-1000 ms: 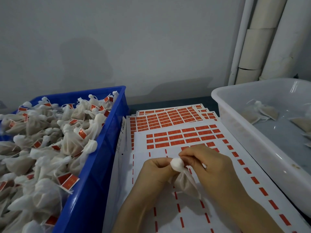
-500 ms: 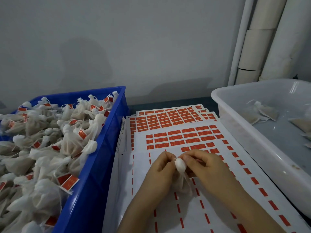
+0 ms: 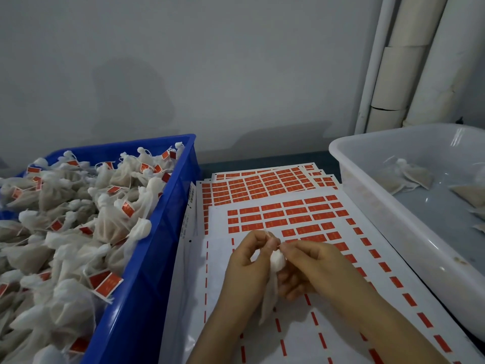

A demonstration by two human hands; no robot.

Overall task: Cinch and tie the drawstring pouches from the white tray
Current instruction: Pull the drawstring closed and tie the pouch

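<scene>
Head view: both hands on one pouch, over the label sheets

The left hand (image 3: 249, 261) and right hand (image 3: 315, 266) meet fingertip to fingertip just above the bunched white top of a drawstring pouch (image 3: 277, 260). Each hand pinches with thumb and forefinger. What they pinch seems to be the drawstring, though it is too thin to make out. The right hand's lower fingers curl beside the pouch, whose body hangs down between the wrists, above the sheets.

Under the hands lie stacked sheets of red labels (image 3: 275, 206) (the top one partly peeled) on the surface. To the left, a blue crate (image 3: 147, 258) is heaped with tied pouches (image 3: 78, 219) carrying red tags. To the right, the white tray (image 3: 372, 203) holds a few flat pouches (image 3: 409, 177).
</scene>
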